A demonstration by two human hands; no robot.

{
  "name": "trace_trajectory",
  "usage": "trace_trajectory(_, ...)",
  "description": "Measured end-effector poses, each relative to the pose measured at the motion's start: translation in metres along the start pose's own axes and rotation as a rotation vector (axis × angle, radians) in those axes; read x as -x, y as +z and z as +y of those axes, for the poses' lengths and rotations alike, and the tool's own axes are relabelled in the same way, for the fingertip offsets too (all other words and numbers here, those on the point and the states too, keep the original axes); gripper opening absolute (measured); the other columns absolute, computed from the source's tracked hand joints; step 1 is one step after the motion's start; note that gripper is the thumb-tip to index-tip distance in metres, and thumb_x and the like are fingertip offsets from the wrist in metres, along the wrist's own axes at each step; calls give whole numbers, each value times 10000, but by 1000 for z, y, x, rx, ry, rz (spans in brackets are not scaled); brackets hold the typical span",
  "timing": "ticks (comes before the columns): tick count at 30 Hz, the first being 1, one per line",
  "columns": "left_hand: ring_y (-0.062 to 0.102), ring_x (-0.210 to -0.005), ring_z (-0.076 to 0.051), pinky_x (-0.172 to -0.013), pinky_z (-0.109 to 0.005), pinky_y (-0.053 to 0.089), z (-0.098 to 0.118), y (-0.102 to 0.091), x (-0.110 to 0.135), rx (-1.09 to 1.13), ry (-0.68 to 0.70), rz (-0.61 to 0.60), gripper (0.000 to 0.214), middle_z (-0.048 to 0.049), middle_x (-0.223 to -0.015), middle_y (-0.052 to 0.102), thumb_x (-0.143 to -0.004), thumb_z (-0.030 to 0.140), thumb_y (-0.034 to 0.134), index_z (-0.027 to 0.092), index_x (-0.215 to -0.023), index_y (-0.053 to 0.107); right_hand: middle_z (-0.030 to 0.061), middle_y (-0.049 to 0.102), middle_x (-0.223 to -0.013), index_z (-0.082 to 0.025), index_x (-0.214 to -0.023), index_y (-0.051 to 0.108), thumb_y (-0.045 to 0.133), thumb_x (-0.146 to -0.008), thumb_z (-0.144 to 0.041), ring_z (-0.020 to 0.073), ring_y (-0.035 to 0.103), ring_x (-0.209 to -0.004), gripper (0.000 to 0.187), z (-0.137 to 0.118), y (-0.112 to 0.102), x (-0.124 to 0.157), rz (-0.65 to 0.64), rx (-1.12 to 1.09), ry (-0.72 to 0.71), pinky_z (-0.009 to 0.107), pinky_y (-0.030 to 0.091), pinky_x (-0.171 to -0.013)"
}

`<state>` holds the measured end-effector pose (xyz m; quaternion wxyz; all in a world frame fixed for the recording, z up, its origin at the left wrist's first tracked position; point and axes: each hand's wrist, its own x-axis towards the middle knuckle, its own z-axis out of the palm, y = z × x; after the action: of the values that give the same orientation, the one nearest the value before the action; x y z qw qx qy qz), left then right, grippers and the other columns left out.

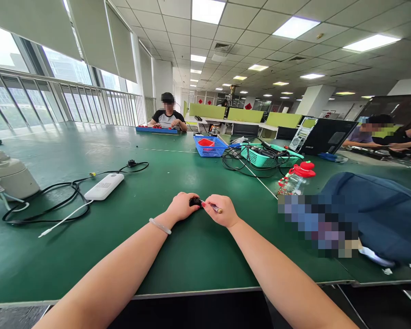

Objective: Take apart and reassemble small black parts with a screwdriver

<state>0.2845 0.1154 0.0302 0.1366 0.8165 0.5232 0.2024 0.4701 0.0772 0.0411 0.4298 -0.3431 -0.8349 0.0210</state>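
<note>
My left hand is closed around a small black part and rests on the green table. A pale bangle sits on that wrist. My right hand pinches a thin tool with a brass-coloured end. The tool's tip meets the black part between the two hands.
A white power strip with black and white cables lies at left, beside a beige appliance. Blue and green baskets, tangled cables and a red-capped bottle stand further back. A dark blue bag lies at right. Other people sit at the far side.
</note>
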Motion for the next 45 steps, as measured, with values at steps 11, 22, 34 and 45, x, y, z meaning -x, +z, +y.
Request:
trace_trajectory(11, 574, -1124, -260, -983, -365, 470, 1, -1, 1, -3, 7, 1, 420, -61, -1120, 698, -790, 422, 608, 265, -1179, 640, 6, 545, -579, -202, -628, 579, 460, -910, -358, 117, 430, -510, 344, -2, 2, -1, -34, 179, -135, 253, 320, -551)
trace_trajectory(22, 555, -1145, -273, -999, -393, 457, 2, -1, 1, 1, 8, -1, 408, -78, -1127, 690, -798, 394, 588, 258, -1180, 636, -3, 491, -532, -212, -580, 518, 429, -909, -390, 116, 414, -488, 385, -8, -2, -2, -2, 20, -67, 252, 329, -522)
trace_trajectory(34, 570, -1126, -272, -969, -386, 479, 5, -5, 2, -4, 1, -11, 390, -81, -1123, 691, -790, 322, 572, 265, -1168, 646, 2, 502, -538, -210, -592, 543, 379, -940, -430, 121, 415, -503, 443, -11, 10, -2, -100, 146, -186, 261, 315, -544)
trace_trajectory(45, 566, -1144, -281, -985, -395, 472, 6, -5, 3, -8, -1, -16, 408, -81, -1137, 688, -793, 341, 574, 261, -1188, 637, -3, 495, -536, -205, -593, 532, 397, -940, -403, 118, 405, -506, 422, -12, 8, -2, -69, 149, -236, 259, 306, -540)
